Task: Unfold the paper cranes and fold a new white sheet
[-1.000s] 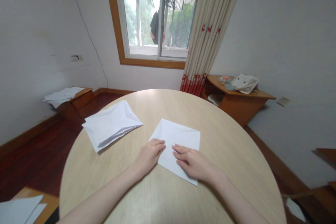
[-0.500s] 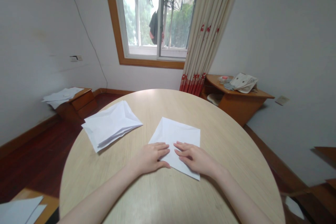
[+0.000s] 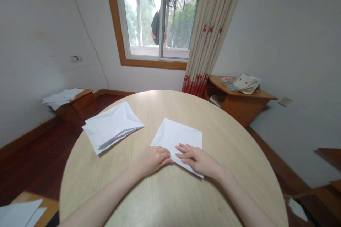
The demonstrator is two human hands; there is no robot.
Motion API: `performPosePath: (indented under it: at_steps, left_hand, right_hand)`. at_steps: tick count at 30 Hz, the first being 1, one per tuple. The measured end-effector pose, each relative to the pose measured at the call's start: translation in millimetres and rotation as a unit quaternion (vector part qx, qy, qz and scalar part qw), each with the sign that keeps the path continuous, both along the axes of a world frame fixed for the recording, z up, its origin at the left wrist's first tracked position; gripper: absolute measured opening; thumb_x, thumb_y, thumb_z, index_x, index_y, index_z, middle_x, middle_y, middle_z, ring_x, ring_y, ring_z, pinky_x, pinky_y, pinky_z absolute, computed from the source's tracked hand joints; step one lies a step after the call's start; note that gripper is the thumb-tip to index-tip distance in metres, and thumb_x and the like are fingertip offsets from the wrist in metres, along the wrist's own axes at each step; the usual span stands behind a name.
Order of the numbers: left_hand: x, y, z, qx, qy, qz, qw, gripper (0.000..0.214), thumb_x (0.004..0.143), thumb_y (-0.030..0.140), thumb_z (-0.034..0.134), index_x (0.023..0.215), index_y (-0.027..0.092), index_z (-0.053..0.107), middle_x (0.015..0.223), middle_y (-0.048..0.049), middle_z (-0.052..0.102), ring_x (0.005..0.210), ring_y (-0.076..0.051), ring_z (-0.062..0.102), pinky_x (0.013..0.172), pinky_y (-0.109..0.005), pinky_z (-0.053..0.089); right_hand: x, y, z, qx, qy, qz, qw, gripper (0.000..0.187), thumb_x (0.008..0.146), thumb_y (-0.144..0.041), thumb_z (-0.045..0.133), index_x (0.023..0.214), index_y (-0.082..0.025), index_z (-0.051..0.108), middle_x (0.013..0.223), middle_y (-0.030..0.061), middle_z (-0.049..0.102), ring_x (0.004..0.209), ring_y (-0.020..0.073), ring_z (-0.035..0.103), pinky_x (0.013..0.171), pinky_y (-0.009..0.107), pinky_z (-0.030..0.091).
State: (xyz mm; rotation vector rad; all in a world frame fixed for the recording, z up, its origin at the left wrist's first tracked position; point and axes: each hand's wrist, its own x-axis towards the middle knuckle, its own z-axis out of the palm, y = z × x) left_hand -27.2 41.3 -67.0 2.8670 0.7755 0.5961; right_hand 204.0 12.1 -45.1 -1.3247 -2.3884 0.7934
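A white sheet of paper (image 3: 178, 137) with fold creases lies on the round wooden table (image 3: 170, 191) in front of me. My left hand (image 3: 152, 158) rests on its near left edge, fingers curled and thumb pinching the paper's near edge. My right hand (image 3: 196, 158) lies flat on the sheet's near right part, fingers stretched toward the left hand. The fingertips of both hands nearly meet.
A stack of folded white sheets (image 3: 112, 126) lies on the table's left side. More paper sits on a low wooden cabinet (image 3: 77, 104) at the left wall and at the bottom left corner. A corner shelf (image 3: 238, 101) with a bag stands at the right, by the curtain (image 3: 210, 32).
The near edge of the sheet has been drawn inward under my hands. My left hand slid onto the paper and its thumb now grips the near edge. Both hands moved closer together.
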Motion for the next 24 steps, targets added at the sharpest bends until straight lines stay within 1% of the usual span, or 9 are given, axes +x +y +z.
performPosePath:
  at_steps: [3,6,10,13,15,19,21,22,24]
  left_hand:
    - [0,-3,2.8,-0.009,0.011,0.018,1.0,0.031,0.099,0.036,0.039,0.096,0.02,0.066,0.092,-0.0027,0.073,0.087,-0.016,0.068,0.075,-0.024,0.05]
    - [1,-6,4.9,-0.017,0.015,0.036,0.999,0.031,0.1,0.033,0.037,0.094,0.021,0.065,0.09,-0.0025,0.072,0.085,-0.016,0.068,0.073,-0.024,0.049]
    - [3,-9,8.7,-0.036,0.038,0.066,0.996,0.029,0.099,0.029,0.037,0.093,0.02,0.064,0.091,-0.0026,0.071,0.084,-0.017,0.068,0.071,-0.024,0.049]
    - [4,-11,11.4,-0.049,0.065,0.097,0.992,0.028,0.099,0.029,0.037,0.095,0.019,0.062,0.095,-0.0032,0.071,0.085,-0.018,0.068,0.07,-0.025,0.048]
    - [5,-10,12.1,-0.054,0.074,0.113,0.989,0.027,0.1,0.029,0.036,0.095,0.019,0.061,0.096,-0.0032,0.071,0.086,-0.018,0.068,0.069,-0.025,0.048]
    - [7,-9,10.7,-0.051,0.071,0.13,0.988,0.028,0.1,0.029,0.034,0.095,0.018,0.059,0.092,-0.003,0.07,0.084,-0.018,0.068,0.067,-0.025,0.047]
    - [7,-9,10.0,-0.041,0.068,0.145,0.986,0.028,0.1,0.029,0.034,0.093,0.018,0.059,0.09,-0.0034,0.069,0.084,-0.018,0.067,0.067,-0.026,0.046]
    - [7,-9,9.8,-0.036,0.068,0.154,0.985,0.028,0.1,0.029,0.034,0.092,0.018,0.058,0.09,-0.0037,0.069,0.083,-0.019,0.066,0.066,-0.026,0.046]
    - [7,-9,9.7,-0.027,0.067,0.169,0.983,0.028,0.1,0.028,0.035,0.089,0.018,0.058,0.088,-0.004,0.068,0.082,-0.019,0.066,0.067,-0.026,0.045]
  right_hand:
    - [-2,-2,4.8,-0.025,0.017,-0.005,1.0,0.033,0.093,-0.038,0.047,0.117,-0.024,0.066,0.137,0.006,0.052,0.136,0.0226,0.037,0.114,0.048,0.022]
    - [-3,-4,9.2,-0.035,0.044,-0.004,0.998,0.039,0.095,-0.047,0.042,0.115,-0.026,0.067,0.134,0.0057,0.056,0.135,0.0235,0.039,0.114,0.05,0.021]
    - [0,-4,9.1,-0.035,0.092,0.007,0.995,0.06,0.093,-0.063,0.024,0.115,-0.026,0.067,0.13,0.0068,0.059,0.13,0.0244,0.045,0.114,0.052,0.018]
    - [5,-2,4.8,-0.03,0.123,0.026,0.992,0.079,0.087,-0.073,0.011,0.116,-0.025,0.067,0.128,0.0085,0.061,0.125,0.0267,0.051,0.115,0.054,0.014]
    - [7,-1,3.2,-0.03,0.143,0.034,0.989,0.086,0.083,-0.077,0.007,0.118,-0.026,0.066,0.126,0.0083,0.062,0.123,0.0284,0.053,0.115,0.054,0.012]
    - [6,-1,9.6,-0.038,0.169,0.032,0.984,0.091,0.073,-0.087,0.019,0.119,-0.024,0.066,0.121,0.0098,0.065,0.117,0.0348,0.056,0.113,0.057,0.011]
    - [4,-2,15.2,-0.045,0.177,0.043,0.982,0.091,0.069,-0.089,0.026,0.119,-0.024,0.066,0.119,0.0095,0.067,0.111,0.0359,0.06,0.112,0.057,0.013]
    - [3,-3,17.3,-0.045,0.175,0.044,0.982,0.087,0.07,-0.088,0.031,0.119,-0.025,0.066,0.117,0.0088,0.068,0.108,0.0352,0.061,0.111,0.056,0.017]
    - [1,-4,18.5,-0.039,0.156,0.026,0.987,0.07,0.075,-0.078,0.046,0.115,-0.026,0.069,0.111,0.0066,0.072,0.101,0.0319,0.063,0.104,0.051,0.03]
